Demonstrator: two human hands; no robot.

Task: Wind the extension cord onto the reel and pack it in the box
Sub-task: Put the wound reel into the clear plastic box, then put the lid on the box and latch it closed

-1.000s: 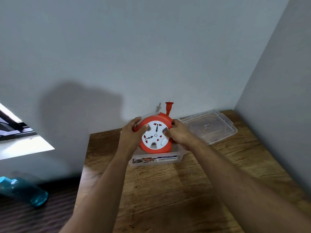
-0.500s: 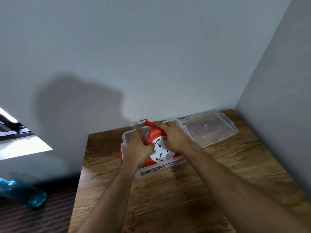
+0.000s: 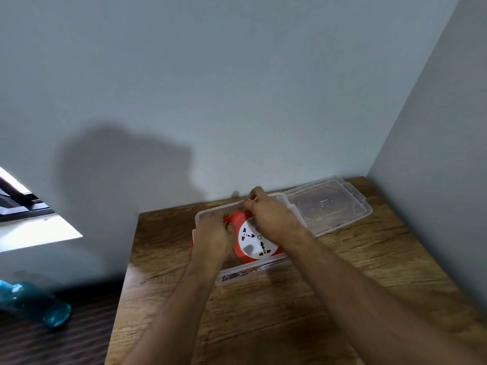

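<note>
Left hand point(image 3: 214, 237) curls around the orange cord reel point(image 3: 253, 239) at its 9 o'clock edge; right hand point(image 3: 274, 218) grips its 12 o'clock rim. The reel, held above the clear box point(image 3: 245, 272) a second ago, now sits inside, socket face tilted up toward 5 o'clock, on the worktop point(image 3: 263, 312).

The left hand point(image 3: 210, 239) covers the left part of the reel point(image 3: 257, 243), and the right hand point(image 3: 274, 218) covers its far side, so the wound cord and plug cannot be seen. Whether the fingers point(image 3: 253, 197) of the right hand pinch anything is unclear. The label on the box point(image 3: 247, 272) is too blurred to read. The blue bottle point(image 3: 34, 302) is blurred and cut off at the picture's left edge. The counter point(image 3: 263, 325) runs out of view at the bottom.
</note>
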